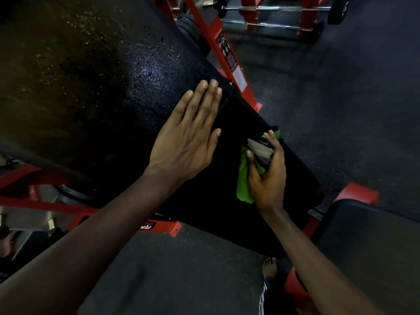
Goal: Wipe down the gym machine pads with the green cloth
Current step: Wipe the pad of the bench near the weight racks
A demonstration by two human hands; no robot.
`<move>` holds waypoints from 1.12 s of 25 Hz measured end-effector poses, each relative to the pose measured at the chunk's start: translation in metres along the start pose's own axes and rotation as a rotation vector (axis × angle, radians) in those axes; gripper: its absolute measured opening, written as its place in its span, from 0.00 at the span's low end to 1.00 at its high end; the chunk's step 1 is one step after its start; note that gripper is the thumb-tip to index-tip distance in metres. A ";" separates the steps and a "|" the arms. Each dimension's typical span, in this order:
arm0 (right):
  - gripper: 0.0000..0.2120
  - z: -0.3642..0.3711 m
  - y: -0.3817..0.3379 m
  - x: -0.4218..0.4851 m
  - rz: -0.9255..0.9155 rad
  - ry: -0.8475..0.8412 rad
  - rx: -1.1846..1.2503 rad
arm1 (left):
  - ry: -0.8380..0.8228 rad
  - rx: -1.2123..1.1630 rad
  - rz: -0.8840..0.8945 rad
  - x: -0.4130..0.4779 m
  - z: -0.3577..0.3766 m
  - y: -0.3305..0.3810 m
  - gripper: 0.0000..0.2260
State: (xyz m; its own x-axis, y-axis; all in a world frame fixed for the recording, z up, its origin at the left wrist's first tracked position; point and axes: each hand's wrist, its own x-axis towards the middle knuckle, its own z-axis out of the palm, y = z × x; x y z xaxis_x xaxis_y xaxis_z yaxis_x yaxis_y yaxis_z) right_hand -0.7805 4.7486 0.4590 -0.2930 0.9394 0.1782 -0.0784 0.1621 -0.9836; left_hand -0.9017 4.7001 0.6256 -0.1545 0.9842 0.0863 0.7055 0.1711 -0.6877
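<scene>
A long black pad (127, 110) of a red-framed gym machine slants from the upper left down to the lower right. Its upper part glistens with wet specks. My left hand (188, 135) lies flat on the pad with straight fingers. To its right, my right hand (268, 171) presses the green cloth (244, 185) against the lower part of the pad, with its fingers spread and bent over the bunched cloth. A pale grey patch shows on the cloth between thumb and fingers.
The red steel frame (229, 53) runs under and beside the pad. A second dark pad (368, 246) sits at the lower right. Barbells on a red rack (272, 17) stand at the top. My foot (269, 267) rests on the dark rubber floor.
</scene>
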 end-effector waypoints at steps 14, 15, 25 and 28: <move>0.25 0.003 -0.015 0.011 -0.167 -0.227 -0.018 | -0.022 0.010 -0.021 0.001 0.000 0.003 0.31; 0.24 0.009 -0.022 0.016 -0.165 -0.212 -0.003 | -0.017 0.002 -0.020 0.001 0.001 0.002 0.31; 0.25 0.010 -0.024 0.028 -0.268 -0.219 -0.007 | 0.045 -0.051 -0.162 -0.015 -0.003 -0.008 0.31; 0.24 0.013 -0.025 0.026 -0.241 -0.179 -0.015 | 0.061 0.019 -0.152 -0.012 -0.002 -0.005 0.30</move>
State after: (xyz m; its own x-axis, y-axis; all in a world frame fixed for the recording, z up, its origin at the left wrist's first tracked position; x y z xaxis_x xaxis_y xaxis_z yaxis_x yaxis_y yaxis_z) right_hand -0.7989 4.7652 0.4884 -0.4309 0.8054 0.4070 -0.1524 0.3796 -0.9125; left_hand -0.9024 4.6870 0.6294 -0.2154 0.9482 0.2337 0.6642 0.3177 -0.6767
